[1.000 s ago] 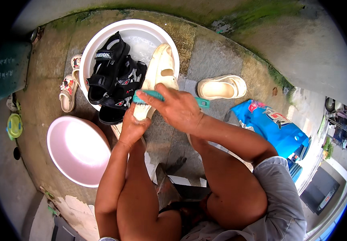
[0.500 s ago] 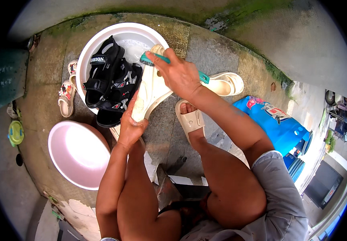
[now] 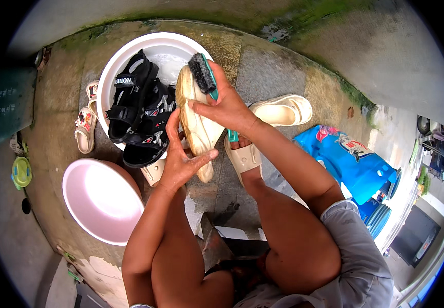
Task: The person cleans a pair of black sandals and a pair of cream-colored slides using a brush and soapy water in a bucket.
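A cream clog (image 3: 190, 118) hangs tilted over the near right rim of the white basin (image 3: 110, 66), its dirt-streaked sole facing up. My left hand (image 3: 178, 163) grips its lower end, fingers on one side and thumb on the other. My right hand (image 3: 229, 105) is closed around a green scrub brush (image 3: 202, 73), its dark bristles turned outward. The right thumb rests by the clog's edge. A pair of black sandals (image 3: 138, 97) leans in the basin, which holds some sudsy water. Another cream clog (image 3: 283, 111) sits on the floor to the right.
A pink basin (image 3: 98, 197) stands at the near left. Small patterned clogs (image 3: 84, 128) lie left of the white basin. At the right is a blue bag (image 3: 342, 161) beside stacked blue items. My feet in cream slippers (image 3: 243, 158) flank the work, and a mossy wall (image 3: 304, 41) runs behind.
The clog has been turned so its sole shows, and it is held more upright. The brush has been lifted off it and rotated, bristles now facing out. My left hand has shifted its grip.
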`<control>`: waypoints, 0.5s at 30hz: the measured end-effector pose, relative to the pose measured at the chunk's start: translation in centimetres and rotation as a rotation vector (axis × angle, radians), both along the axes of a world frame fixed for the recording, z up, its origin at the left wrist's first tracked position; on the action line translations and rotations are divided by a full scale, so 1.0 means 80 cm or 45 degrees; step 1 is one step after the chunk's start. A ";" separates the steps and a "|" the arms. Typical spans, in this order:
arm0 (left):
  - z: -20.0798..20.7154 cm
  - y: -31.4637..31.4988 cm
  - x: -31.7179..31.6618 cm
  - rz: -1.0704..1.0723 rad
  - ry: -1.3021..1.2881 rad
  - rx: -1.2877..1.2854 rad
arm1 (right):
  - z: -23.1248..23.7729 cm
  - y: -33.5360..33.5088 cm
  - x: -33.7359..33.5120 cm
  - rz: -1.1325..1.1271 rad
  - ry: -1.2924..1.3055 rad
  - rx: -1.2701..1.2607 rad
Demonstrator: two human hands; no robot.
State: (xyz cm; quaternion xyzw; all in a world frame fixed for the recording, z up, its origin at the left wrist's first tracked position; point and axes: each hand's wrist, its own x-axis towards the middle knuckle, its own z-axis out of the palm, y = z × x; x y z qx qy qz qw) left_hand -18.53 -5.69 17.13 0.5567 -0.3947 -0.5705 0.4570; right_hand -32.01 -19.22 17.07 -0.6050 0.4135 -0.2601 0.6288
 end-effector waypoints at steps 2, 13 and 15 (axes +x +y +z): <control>0.000 -0.017 0.010 0.207 0.209 0.209 | 0.039 0.027 0.017 0.098 0.168 -0.257; -0.003 -0.014 0.046 -0.010 0.472 0.274 | 0.087 0.060 0.000 0.426 0.388 -0.680; -0.012 -0.008 0.045 0.050 0.425 0.502 | 0.091 0.050 -0.001 0.415 0.483 -0.755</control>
